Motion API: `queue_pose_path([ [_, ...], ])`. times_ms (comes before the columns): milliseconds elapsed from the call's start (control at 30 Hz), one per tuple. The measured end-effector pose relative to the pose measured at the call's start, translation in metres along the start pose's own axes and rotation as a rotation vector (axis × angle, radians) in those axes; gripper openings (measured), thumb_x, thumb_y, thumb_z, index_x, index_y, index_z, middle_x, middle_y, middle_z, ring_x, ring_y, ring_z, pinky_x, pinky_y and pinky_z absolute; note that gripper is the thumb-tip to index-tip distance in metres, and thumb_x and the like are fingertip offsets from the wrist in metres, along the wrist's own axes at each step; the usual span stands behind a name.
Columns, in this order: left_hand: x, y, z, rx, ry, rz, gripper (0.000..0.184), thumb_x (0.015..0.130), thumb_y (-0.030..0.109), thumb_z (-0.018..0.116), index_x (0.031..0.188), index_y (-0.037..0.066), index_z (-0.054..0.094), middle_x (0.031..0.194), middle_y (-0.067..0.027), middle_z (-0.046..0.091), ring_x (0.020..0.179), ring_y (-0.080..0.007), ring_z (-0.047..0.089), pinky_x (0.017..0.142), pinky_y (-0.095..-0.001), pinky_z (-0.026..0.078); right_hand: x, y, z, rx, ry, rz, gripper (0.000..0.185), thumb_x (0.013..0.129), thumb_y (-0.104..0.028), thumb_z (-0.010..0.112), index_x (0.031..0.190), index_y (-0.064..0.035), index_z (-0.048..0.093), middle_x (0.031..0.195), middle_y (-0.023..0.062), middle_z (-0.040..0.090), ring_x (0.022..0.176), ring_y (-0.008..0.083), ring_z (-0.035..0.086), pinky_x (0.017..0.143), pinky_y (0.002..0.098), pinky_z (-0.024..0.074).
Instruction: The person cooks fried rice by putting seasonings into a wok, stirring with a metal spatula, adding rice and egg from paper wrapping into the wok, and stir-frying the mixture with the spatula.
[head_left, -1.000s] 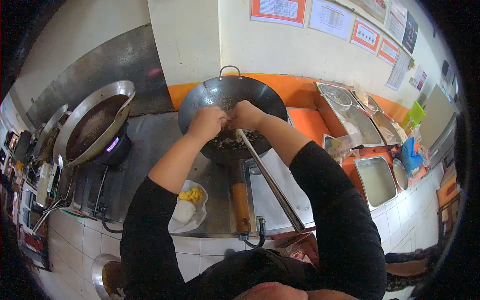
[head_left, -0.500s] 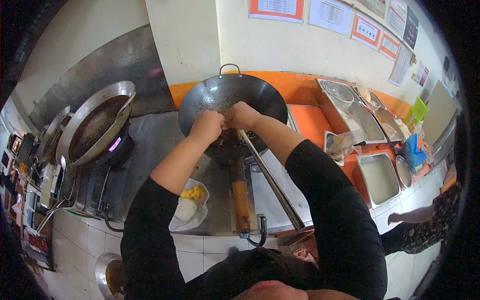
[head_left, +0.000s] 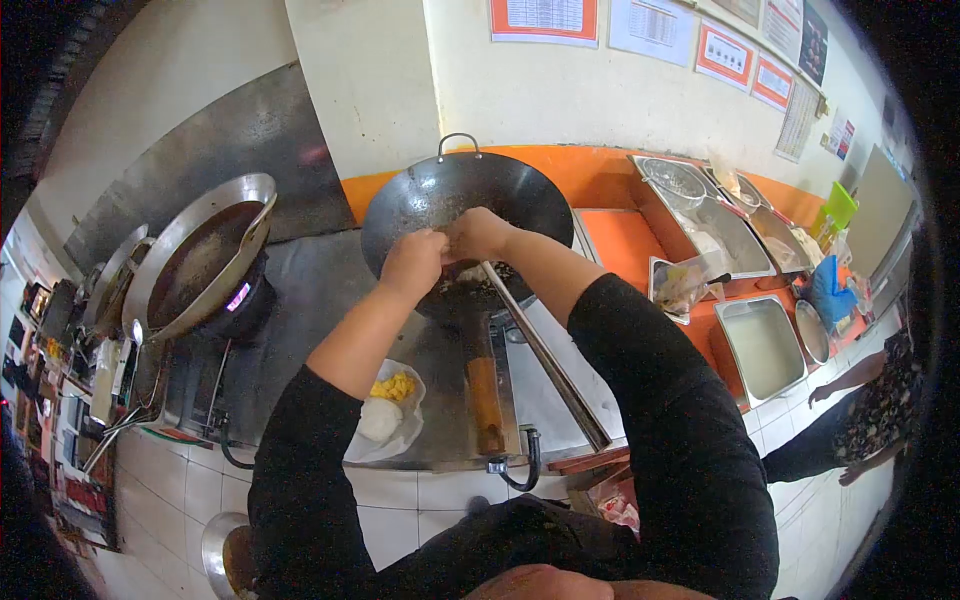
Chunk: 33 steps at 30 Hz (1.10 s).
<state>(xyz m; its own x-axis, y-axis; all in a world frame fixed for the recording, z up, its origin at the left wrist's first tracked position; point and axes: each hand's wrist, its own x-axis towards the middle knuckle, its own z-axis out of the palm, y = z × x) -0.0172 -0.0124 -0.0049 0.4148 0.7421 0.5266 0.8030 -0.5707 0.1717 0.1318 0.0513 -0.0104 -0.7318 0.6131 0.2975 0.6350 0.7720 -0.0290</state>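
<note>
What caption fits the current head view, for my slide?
Two bare hands close together over a dark round metal wok, beside white and yellow food on white paper.

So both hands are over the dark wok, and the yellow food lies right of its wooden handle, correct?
No, the head view shows the yellow food left of the wooden handle. Left hand and right hand are indeed over the wok.

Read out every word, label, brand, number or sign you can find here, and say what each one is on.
No text here is readable.
Orange-bordered sheet at the wall's upper left: print too small.
White sheet beside it: too small.
Two smaller orange-bordered notices: too small.
Dark poster: too small and blurred.
Narrow grey sheet: too small.
</note>
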Motion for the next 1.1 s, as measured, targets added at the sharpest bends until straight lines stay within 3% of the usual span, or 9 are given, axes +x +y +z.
queue_pose_path([
  [167,-0.005,-0.003,0.009,-0.076,0.122,-0.020,0.012,0.068,0.002,0.048,0.073,0.004,0.058,0.075,-0.0173,0.056,0.074,-0.0352,0.054,0.066,-0.0418,0.044,0.002,-0.011,-0.005,-0.093,-0.097,0.100,0.033,0.065,-0.042,0.059,0.074,-0.0101,0.062,0.073,0.0129,0.060,0.071,0.0314,0.058,0.065,0.0381,0.0451],
  [400,0.003,0.004,-0.001,-0.013,-0.032,-0.028,0.011,0.068,0.004,0.049,0.074,0.004,0.059,0.077,-0.0180,0.057,0.073,-0.0361,0.054,0.066,-0.0424,0.044,0.006,-0.002,0.019,-0.021,-0.007,0.153,0.032,0.063,-0.041,0.059,0.073,-0.0110,0.063,0.073,0.0139,0.060,0.071,0.0314,0.058,0.066,0.0380,0.0458],
  [500,0.008,0.001,-0.004,-0.064,-0.085,-0.085,0.009,0.069,0.006,0.051,0.072,0.004,0.059,0.076,-0.0179,0.057,0.075,-0.0359,0.055,0.066,-0.0423,0.044,0.010,-0.007,0.007,-0.149,-0.262,0.231,0.034,0.063,-0.042,0.059,0.073,-0.0097,0.063,0.073,0.0147,0.060,0.071,0.0316,0.058,0.066,0.0386,0.0456],
  [700,0.014,-0.008,0.002,-0.130,0.021,-0.150,0.007,0.068,0.008,0.055,0.073,0.005,0.059,0.075,-0.0182,0.058,0.075,-0.0359,0.056,0.066,-0.0416,0.044,0.010,-0.014,-0.009,-0.074,-0.122,0.195,0.039,0.062,-0.046,0.059,0.069,-0.0075,0.063,0.070,0.0158,0.060,0.069,0.0319,0.058,0.064,0.0378,0.0458],
  [800,0.014,-0.005,-0.001,-0.108,-0.011,-0.119,0.008,0.066,0.007,0.057,0.074,0.005,0.059,0.075,-0.0178,0.058,0.074,-0.0351,0.056,0.066,-0.0412,0.045,0.005,-0.016,-0.010,0.007,-0.125,0.287,0.044,0.060,-0.052,0.056,0.066,-0.0098,0.064,0.071,0.0137,0.061,0.069,0.0298,0.059,0.065,0.0357,0.0463],
  [900,0.015,0.000,-0.004,-0.055,-0.094,-0.089,0.010,0.066,0.007,0.056,0.075,0.005,0.059,0.076,-0.0171,0.059,0.075,-0.0340,0.056,0.066,-0.0408,0.045,0.004,-0.024,-0.011,-0.123,-0.133,0.236,0.035,0.057,-0.040,0.063,0.066,-0.0059,0.062,0.066,0.0171,0.059,0.066,0.0326,0.058,0.064,0.0370,0.0463],
  [1000,0.021,0.010,-0.016,0.024,-0.158,-0.127,0.011,0.066,0.006,0.055,0.076,0.006,0.060,0.078,-0.0171,0.059,0.076,-0.0333,0.057,0.067,-0.0406,0.045,0.003,-0.020,-0.006,0.021,-0.078,0.297,0.032,0.053,-0.035,0.065,0.068,-0.0058,0.062,0.067,0.0167,0.059,0.066,0.0318,0.058,0.064,0.0367,0.0466],
  [1100,0.027,0.011,-0.018,0.062,-0.199,-0.140,0.013,0.065,0.006,0.055,0.077,0.006,0.061,0.079,-0.0174,0.059,0.077,-0.0333,0.057,0.068,-0.0406,0.045,0.003,-0.023,-0.006,-0.116,-0.114,0.255,0.033,0.054,-0.037,0.065,0.072,-0.0098,0.064,0.073,0.0122,0.061,0.069,0.0283,0.059,0.065,0.0349,0.0469],
])
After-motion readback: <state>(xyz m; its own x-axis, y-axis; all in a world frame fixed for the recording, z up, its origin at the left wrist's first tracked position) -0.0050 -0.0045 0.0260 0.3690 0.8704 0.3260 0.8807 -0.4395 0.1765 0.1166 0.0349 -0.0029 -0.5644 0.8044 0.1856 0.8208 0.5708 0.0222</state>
